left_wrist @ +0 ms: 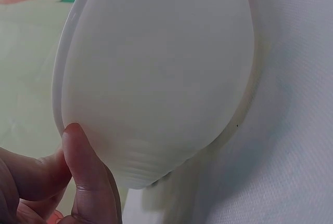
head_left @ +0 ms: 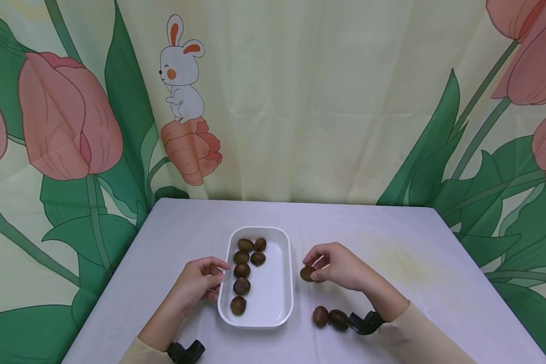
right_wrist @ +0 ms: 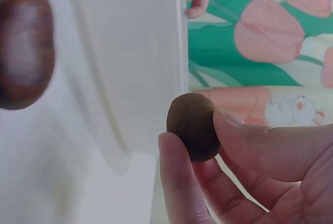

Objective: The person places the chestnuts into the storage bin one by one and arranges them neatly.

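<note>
A white tray (head_left: pixel 279 283) holds several brown chestnuts (head_left: pixel 241 270), lined up along its left side with a short second row beside them. At the tray's left rim, my left hand (head_left: pixel 200 280) grips the edge between thumb and forefinger; its thumb (left_wrist: pixel 86 167) lies on the outer wall in the left wrist view. To the right of the tray, my right hand (head_left: pixel 338 265) pinches one chestnut (right_wrist: pixel 193 126) between thumb and fingertips, just above the table. Its dull, rough base faces the right wrist camera.
Loose chestnuts (head_left: pixel 320 316) lie on the white tablecloth (head_left: pixel 368 237) near my right forearm. A black wrist mount (head_left: pixel 366 322) sits close beside them, another (head_left: pixel 186 351) on the left wrist. Behind the table hangs a printed curtain (head_left: pixel 300 101).
</note>
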### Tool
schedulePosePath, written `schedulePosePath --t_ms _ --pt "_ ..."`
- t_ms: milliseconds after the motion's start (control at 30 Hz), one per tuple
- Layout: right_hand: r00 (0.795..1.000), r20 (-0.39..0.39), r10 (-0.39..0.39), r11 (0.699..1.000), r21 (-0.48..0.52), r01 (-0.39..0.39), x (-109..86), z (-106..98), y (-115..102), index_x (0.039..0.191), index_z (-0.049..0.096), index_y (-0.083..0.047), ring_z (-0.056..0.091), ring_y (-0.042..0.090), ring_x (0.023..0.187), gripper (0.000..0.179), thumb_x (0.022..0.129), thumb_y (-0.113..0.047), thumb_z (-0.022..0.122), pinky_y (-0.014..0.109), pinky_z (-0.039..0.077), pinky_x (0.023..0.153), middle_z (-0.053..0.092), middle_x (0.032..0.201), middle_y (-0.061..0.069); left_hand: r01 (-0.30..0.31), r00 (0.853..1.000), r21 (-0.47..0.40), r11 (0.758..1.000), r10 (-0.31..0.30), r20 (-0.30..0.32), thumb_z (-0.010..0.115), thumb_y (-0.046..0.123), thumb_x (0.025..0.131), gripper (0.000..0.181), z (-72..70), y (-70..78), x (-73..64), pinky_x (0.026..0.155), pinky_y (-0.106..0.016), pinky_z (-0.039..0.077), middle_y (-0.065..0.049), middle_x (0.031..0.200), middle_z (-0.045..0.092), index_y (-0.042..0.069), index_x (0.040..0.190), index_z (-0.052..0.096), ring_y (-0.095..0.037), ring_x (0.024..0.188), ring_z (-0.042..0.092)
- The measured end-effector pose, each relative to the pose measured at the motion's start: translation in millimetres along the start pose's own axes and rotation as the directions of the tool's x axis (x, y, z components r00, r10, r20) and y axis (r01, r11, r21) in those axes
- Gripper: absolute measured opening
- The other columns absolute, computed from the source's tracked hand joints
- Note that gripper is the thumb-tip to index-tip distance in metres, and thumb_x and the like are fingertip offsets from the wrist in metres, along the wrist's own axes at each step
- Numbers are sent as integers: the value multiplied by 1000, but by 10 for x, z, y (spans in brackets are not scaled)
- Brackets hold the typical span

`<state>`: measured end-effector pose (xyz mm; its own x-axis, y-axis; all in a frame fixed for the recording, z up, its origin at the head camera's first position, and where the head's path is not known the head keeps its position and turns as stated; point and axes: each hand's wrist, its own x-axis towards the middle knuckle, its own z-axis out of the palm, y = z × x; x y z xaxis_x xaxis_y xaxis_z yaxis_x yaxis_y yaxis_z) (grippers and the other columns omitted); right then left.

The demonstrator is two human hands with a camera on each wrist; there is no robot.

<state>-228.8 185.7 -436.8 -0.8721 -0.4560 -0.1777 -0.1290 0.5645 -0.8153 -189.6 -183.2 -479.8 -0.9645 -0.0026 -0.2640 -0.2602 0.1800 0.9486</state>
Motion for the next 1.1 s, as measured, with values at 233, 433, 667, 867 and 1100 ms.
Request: schedulePosePath --t_ms 233,433,667,867,1100 --pt "999 -2 -40 999 -7 40 72 13 -146 107 78 -18 73 21 92 23 89 -4 79 38 59 80 78 95 2 -2 1000 -2 1000 2 0 73 -7 94 26 6 1 1 52 -29 58 -10 89 67 -1 119 75 -20 64 64" --pt "996 -1 -89 996 -25 89 158 62 -258 105 79 -17 72 17 93 21 88 -5 81 35 59 81 77 97 0 2 1000 -9 1000 -2 -2 73 -8 94 25 10 -1 4 52 -29 58 -10 89 67 0 118 76 -19 63 64" --pt "994 9 -108 994 -22 109 286 148 -383 106 79 -17 74 16 95 22 87 -4 81 34 60 83 78 99 0 3 1000 -4 1000 -3 -6 73 -8 94 26 12 3 -2 52 -29 58 -9 89 66 0 118 76 -19 63 64" --pt "993 23 -113 993 -43 114 409 251 -470 105 79 -20 73 15 98 24 87 -4 81 34 60 84 78 101 -5 3 1000 -5 1000 -3 -1 73 -7 95 26 9 -8 2 52 -29 58 -9 88 66 0 120 75 -19 64 64" --pt "989 55 -141 988 -59 144 555 369 -535 103 79 -19 75 14 96 24 87 -1 81 31 61 83 78 100 -6 0 1000 -13 1000 0 13 72 -6 95 26 5 -3 2 52 -28 58 -9 88 66 -2 121 74 -19 64 64"
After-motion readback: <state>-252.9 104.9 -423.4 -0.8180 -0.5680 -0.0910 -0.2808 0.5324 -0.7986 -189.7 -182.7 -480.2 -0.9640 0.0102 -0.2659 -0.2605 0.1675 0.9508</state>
